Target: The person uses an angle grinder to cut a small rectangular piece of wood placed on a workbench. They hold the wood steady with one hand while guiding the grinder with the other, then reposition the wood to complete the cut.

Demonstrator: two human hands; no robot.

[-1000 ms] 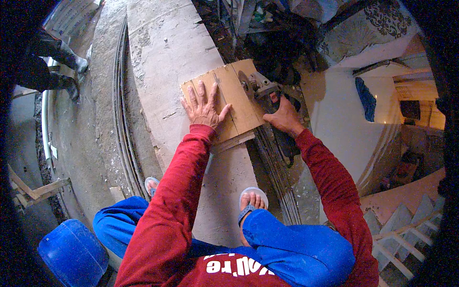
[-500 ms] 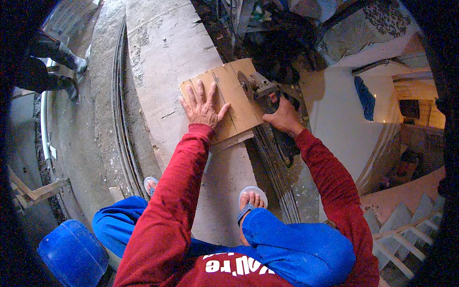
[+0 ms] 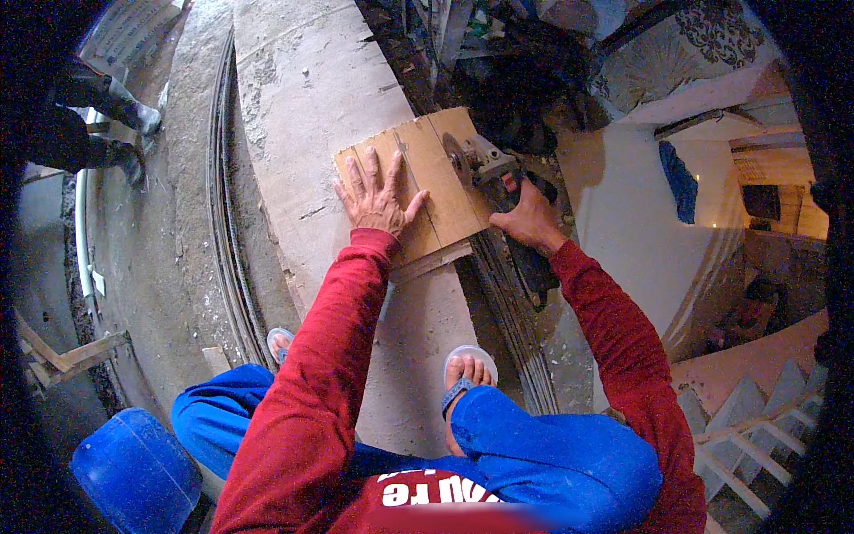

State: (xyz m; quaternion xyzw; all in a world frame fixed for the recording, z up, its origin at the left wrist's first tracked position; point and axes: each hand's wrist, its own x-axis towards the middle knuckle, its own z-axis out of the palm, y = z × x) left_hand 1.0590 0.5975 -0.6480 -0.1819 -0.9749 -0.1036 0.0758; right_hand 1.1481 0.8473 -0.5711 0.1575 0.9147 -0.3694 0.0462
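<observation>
Left hand's spread flat on a tan panel lying across the pale plank; right hand's wrapped round an angle grinder by the panel's right side, long axis near-right to far-left, disc end far.

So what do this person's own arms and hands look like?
Both arms wear long, dark red sleeves, creased along the forearms and reaching the wrists, with no cables or printed markings visible on them. The left hand and right hand are ungloved, each with five fingers counting the thumb.
</observation>
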